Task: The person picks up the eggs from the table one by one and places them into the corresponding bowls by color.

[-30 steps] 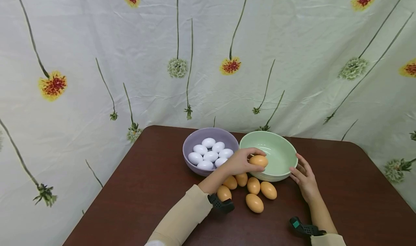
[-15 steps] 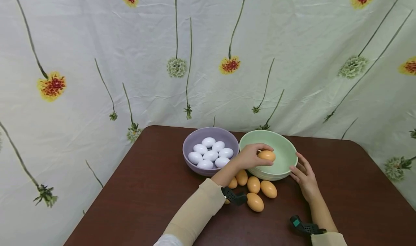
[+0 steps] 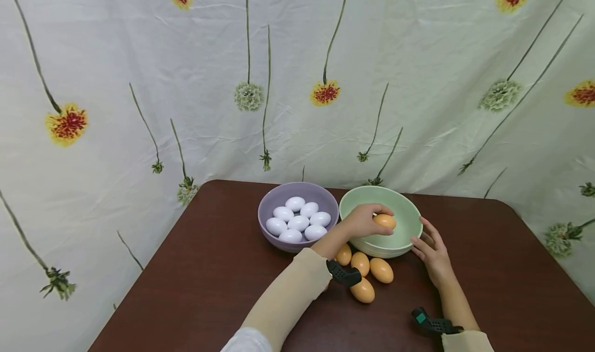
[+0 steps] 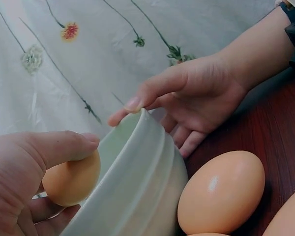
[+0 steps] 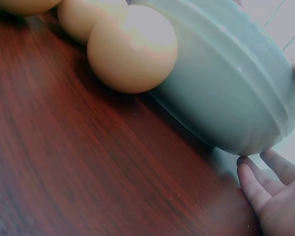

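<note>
In the head view my left hand (image 3: 364, 222) pinches a brown egg (image 3: 385, 221) between thumb and fingers, over the inside of the green bowl (image 3: 401, 207). The left wrist view shows the thumb on top of that egg, close to the bowl's rim. My right hand (image 3: 434, 256) rests against the bowl's right side, thumb at the rim, other fingers spread along the outer wall. Several brown eggs (image 3: 381, 271) lie on the table in front of the bowl; the left forearm partly hides some. No other egg shows in the visible part of the green bowl.
A purple bowl (image 3: 265, 216) holding several white eggs (image 3: 298, 223) stands just left of the green bowl. Both sit near the back edge of the dark wooden table (image 3: 195, 269). A flower-printed cloth (image 3: 209, 83) hangs behind.
My left hand has moved right and slightly up with the brown egg, from the green bowl's near-left rim to over its inside. The right hand has stayed at the rim.
</note>
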`<act>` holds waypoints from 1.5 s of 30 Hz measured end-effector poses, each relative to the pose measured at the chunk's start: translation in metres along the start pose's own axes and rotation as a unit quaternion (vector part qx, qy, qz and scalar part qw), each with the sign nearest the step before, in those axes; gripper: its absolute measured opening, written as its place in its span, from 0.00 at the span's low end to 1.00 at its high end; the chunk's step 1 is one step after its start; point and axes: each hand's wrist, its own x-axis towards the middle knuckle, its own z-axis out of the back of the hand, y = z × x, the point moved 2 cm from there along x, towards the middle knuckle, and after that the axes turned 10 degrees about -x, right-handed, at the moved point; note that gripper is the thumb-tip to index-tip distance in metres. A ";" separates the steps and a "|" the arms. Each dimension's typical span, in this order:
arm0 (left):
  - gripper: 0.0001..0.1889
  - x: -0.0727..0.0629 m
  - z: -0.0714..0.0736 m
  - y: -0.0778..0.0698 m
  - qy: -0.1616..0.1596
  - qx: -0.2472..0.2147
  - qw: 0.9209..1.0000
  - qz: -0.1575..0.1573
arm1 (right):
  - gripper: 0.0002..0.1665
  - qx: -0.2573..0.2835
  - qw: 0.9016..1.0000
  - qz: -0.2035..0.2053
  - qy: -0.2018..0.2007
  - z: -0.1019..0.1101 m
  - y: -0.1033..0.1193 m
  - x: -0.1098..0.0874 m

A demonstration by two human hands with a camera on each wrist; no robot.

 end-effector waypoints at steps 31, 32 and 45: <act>0.22 0.034 -0.038 0.001 0.066 0.181 0.979 0.068 | 0.34 0.010 1.000 0.003 0.000 -0.001 0.003 0.001; 0.22 0.035 -0.039 0.001 0.070 0.189 0.977 0.066 | 0.34 0.010 1.000 0.003 -0.001 0.000 0.002 0.001; 0.19 0.039 -0.044 0.007 0.096 0.225 0.967 0.071 | 0.35 0.010 1.000 -0.002 -0.005 0.000 0.001 0.001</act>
